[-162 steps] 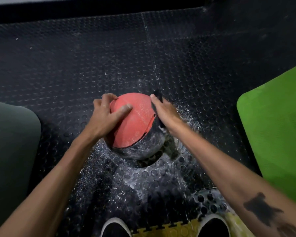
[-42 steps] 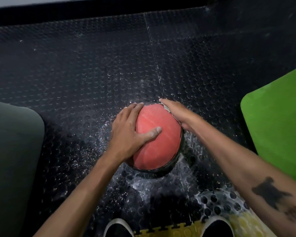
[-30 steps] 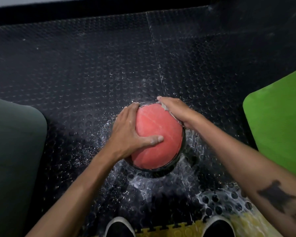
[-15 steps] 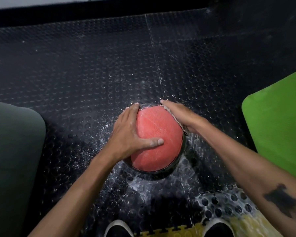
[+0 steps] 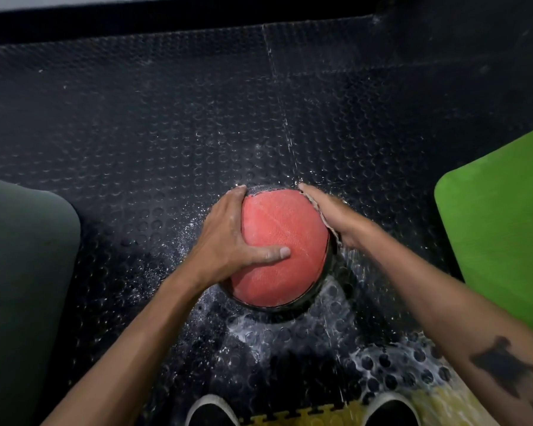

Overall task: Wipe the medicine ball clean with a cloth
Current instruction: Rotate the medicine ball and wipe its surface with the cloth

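The medicine ball (image 5: pixel 282 250) sits on the floor mat (image 5: pixel 166 118) between the left hand (image 5: pixel 228 241) and right hand (image 5: pixel 336 216), with two shoes (image 5: pixel 211 412) nearer and cushions (image 5: pixel 502 216) on both sides.

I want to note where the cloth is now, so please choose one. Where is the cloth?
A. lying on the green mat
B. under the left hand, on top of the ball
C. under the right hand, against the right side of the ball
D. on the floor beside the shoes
C: a pale frayed edge of the cloth shows under the right hand, pressed to the right side of the ball; the left hand lies bare on the ball.
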